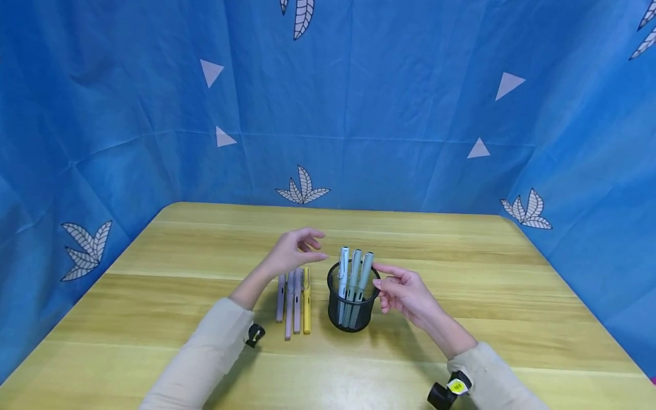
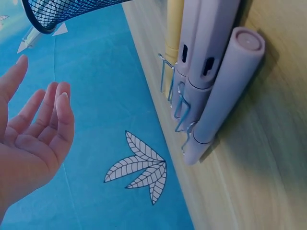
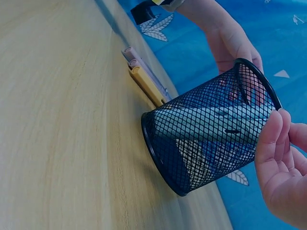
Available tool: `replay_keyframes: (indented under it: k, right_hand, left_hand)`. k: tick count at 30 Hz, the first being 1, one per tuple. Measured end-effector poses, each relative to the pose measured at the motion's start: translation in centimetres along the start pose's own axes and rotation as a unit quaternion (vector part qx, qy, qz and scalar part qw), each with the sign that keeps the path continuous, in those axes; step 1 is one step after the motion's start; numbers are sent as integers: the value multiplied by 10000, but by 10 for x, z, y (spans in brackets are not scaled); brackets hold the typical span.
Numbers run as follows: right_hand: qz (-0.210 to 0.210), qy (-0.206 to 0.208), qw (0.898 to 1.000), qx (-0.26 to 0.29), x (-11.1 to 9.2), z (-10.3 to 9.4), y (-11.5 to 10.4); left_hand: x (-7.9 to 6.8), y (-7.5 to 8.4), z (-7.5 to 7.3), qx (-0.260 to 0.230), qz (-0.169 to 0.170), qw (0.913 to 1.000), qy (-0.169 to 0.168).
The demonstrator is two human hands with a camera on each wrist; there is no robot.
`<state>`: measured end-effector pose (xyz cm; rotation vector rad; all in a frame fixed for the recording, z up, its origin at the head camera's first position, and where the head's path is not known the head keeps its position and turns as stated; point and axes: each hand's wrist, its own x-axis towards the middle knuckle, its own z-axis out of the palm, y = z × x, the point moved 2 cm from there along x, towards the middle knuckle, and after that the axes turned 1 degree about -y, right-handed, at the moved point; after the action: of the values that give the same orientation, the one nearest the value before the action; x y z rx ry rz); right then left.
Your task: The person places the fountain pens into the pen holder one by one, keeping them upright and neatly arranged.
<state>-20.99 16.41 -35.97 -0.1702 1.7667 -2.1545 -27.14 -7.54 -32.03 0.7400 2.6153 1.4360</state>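
A black mesh pen holder (image 1: pixel 351 324) stands upright on the table; in it lean a pale blue pen (image 1: pixel 343 273) and two grey-green pens (image 1: pixel 353 273). My right hand (image 1: pixel 407 293) pinches the holder's right rim between thumb and forefinger, as the right wrist view of the mesh holder (image 3: pixel 211 139) also shows. Left of the holder, my left hand (image 1: pixel 297 250) hovers with loosely bent fingers and nothing in them. Below that hand lie three light purple pens (image 1: pixel 297 307) and a yellow pen (image 1: pixel 307 302) side by side. In the left wrist view, their clips face the blue cloth.
The wooden table (image 1: pixel 487 273) has rounded far corners. Behind it and at both sides hangs a blue cloth (image 1: pixel 389 102) with white leaves and triangles. A black strapped camera (image 1: pixel 443 393) sits at the right wrist, and another black device (image 1: pixel 254 335) at the left.
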Motion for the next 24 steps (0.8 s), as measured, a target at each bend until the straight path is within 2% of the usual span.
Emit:
replay_keyframes:
  k: [14,24]
  right_hand:
    - [32,-43,9999,101,2,0,0]
    - [76,-16,9999,77,1,-1,2]
  left_hand:
    - [-3,-13,-8,-464,-509,9976,76]
    - [-5,-23,-12,-478,-691,9964,125]
